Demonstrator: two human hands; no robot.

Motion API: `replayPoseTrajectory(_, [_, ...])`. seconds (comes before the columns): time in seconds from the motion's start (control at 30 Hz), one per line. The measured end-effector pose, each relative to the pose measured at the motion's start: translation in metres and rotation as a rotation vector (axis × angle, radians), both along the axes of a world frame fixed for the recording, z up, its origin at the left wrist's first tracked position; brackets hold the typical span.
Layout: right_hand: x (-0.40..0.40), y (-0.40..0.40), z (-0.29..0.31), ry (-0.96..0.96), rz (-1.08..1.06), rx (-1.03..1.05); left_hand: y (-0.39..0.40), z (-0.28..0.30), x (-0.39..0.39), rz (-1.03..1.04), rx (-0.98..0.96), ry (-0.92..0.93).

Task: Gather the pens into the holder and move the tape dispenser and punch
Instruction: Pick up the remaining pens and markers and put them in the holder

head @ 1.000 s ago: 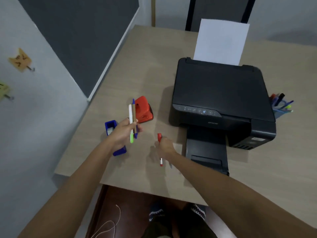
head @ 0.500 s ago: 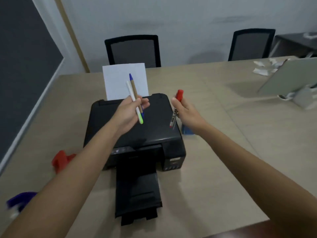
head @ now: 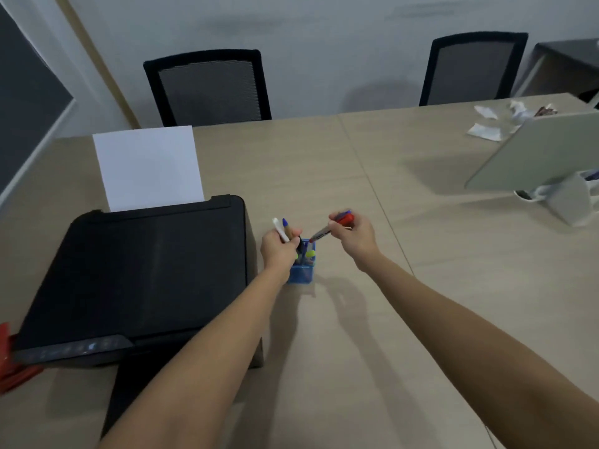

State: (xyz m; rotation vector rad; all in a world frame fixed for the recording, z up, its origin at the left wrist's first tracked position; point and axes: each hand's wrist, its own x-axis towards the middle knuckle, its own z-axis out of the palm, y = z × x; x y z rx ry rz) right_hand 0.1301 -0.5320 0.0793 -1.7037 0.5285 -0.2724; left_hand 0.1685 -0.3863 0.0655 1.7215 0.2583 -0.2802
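Table (head: 356, 176): light wood, fills most of the view. Two black mesh chairs sit behind its far edge, one at left (head: 207, 89), one at right (head: 473, 69).

Printer (head: 146, 273): black, on the table's left half, white sheet of paper (head: 147, 166) standing up out of its rear feed.

Grey tablet-like panel on a white stand (head: 534, 157) at the far right, crumpled white paper scraps (head: 489, 124) behind it.

Red punch (head: 9, 367): at the left frame edge, just left of the printer's front corner, mostly cut off. Tape dispenser not in view.

Blue pen holder (head: 301, 273): upright on the table, just right of the printer. Several pens already stand in it, incl. one with a yellow-green end.

Left hand (head: 278, 251): just above and touching the holder's left side, fingers curled tight around two pens – white pen (head: 280, 229) and a blue-capped pen (head: 286, 225), both angled up-left, lower ends hidden by the fist.

Right hand (head: 353, 236): right of and above the holder, thumb and fingertips pinching the red-capped pen (head: 337, 223) at its upper end. Pen slants down-left, its tip at the holder's mouth; cannot tell whether it's inside the rim yet.

Hands are close together, not touching.
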Motion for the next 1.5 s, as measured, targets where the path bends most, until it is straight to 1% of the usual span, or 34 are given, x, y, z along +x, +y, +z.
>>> replayPoseTrajectory(0.13, [0.021,-0.002,-0.018,0.068,0.100,-0.147,-0.014,-0.019,0.005,0.017,0.080,-0.008])
replayPoseTrajectory(0.27, [0.036,0.000,-0.028,0.128,0.274,-0.325,-0.019,-0.021,0.007,0.002,0.166,-0.052])
replayPoseTrajectory(0.43, [0.042,-0.003,-0.034,0.175,0.468,-0.459,-0.019,-0.021,0.008,-0.024,0.201,-0.169])
replayPoseTrajectory(0.53, [0.034,-0.003,-0.037,0.170,0.475,-0.405,-0.015,-0.016,0.003,0.020,0.148,-0.249])
replayPoseTrajectory(0.57, [0.033,-0.003,-0.038,0.172,0.466,-0.409,-0.014,-0.016,0.003,0.044,0.161,-0.266])
replayPoseTrajectory(0.67, [0.031,-0.004,-0.040,0.217,0.467,-0.468,-0.006,-0.017,0.001,0.048,0.370,-0.307])
replayPoseTrajectory(0.7, [0.028,-0.004,-0.041,0.225,0.439,-0.469,-0.003,-0.017,-0.003,0.039,0.414,-0.317])
replayPoseTrajectory(0.73, [0.026,-0.005,-0.045,0.251,0.385,-0.425,-0.003,-0.020,-0.004,0.043,0.425,-0.311])
replayPoseTrajectory(0.8, [0.018,-0.006,-0.057,0.334,0.271,-0.275,-0.005,-0.025,-0.010,0.102,0.359,-0.223])
replayPoseTrajectory(0.83, [0.013,-0.005,-0.064,0.379,0.246,-0.198,-0.006,-0.029,-0.014,0.160,0.270,-0.115])
replayPoseTrajectory(0.87, [0.008,-0.004,-0.068,0.419,0.247,-0.124,-0.008,-0.033,-0.017,0.217,0.129,0.045])
replayPoseTrajectory(0.93, [0.002,0.002,-0.071,0.432,0.290,-0.016,-0.013,-0.038,-0.019,0.292,-0.272,0.367])
replayPoseTrajectory(0.97, [0.001,0.005,-0.071,0.408,0.309,0.032,-0.013,-0.042,-0.021,0.308,-0.450,0.456])
replayPoseTrajectory(1.0, [0.001,0.008,-0.070,0.383,0.324,0.087,-0.013,-0.044,-0.022,0.310,-0.559,0.496])
replayPoseTrajectory(1.03, [0.002,0.011,-0.070,0.370,0.334,0.144,-0.012,-0.046,-0.023,0.315,-0.626,0.505])
replayPoseTrajectory(1.13, [0.008,0.018,-0.067,0.367,0.336,0.221,-0.012,-0.049,-0.021,0.349,-0.748,0.496])
replayPoseTrajectory(1.2, [0.015,0.020,-0.067,0.365,0.326,0.220,-0.013,-0.047,-0.017,0.377,-0.768,0.497])
replayPoseTrajectory(1.5, [0.037,0.020,-0.070,0.409,0.302,0.216,-0.011,-0.040,0.006,0.287,-0.615,0.511])
